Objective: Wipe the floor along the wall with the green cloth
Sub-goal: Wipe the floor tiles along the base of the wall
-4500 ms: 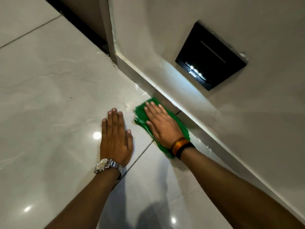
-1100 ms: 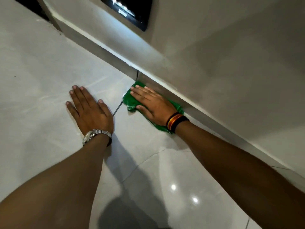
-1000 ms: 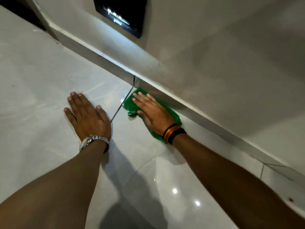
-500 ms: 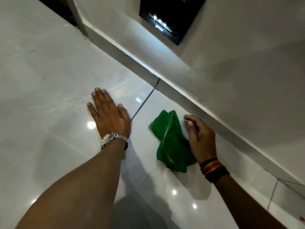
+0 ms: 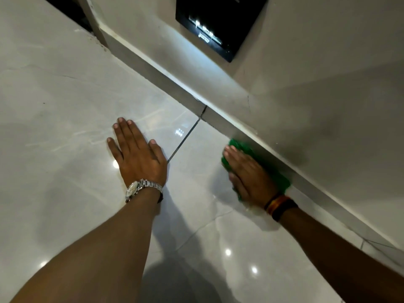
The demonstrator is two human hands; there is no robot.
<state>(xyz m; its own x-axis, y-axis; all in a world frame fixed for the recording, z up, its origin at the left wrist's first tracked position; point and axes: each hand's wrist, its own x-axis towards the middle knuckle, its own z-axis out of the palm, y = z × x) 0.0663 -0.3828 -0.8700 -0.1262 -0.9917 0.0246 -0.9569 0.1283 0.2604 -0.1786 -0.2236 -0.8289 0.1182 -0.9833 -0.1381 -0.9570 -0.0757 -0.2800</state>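
Note:
The green cloth (image 5: 271,169) lies on the glossy pale floor tiles (image 5: 65,127), pushed right up against the grey skirting (image 5: 218,122) at the foot of the wall. My right hand (image 5: 248,177) lies flat on top of it, palm down, fingers pointing up the wall line; it hides most of the cloth and looks blurred. My left hand (image 5: 137,156), with a metal watch on the wrist, rests flat on a tile to the left, fingers spread, holding nothing.
A black panel (image 5: 220,25) with small lights is set in the wall above the skirting. A dark grout line (image 5: 181,143) runs between my hands toward the wall. A dark gap (image 5: 72,12) sits at the top left past a wall corner.
Half a second ago the cloth lay crumpled away from the wall with my right hand only at its edge. Now my right hand presses it flat against the skirting, right of the grout line.

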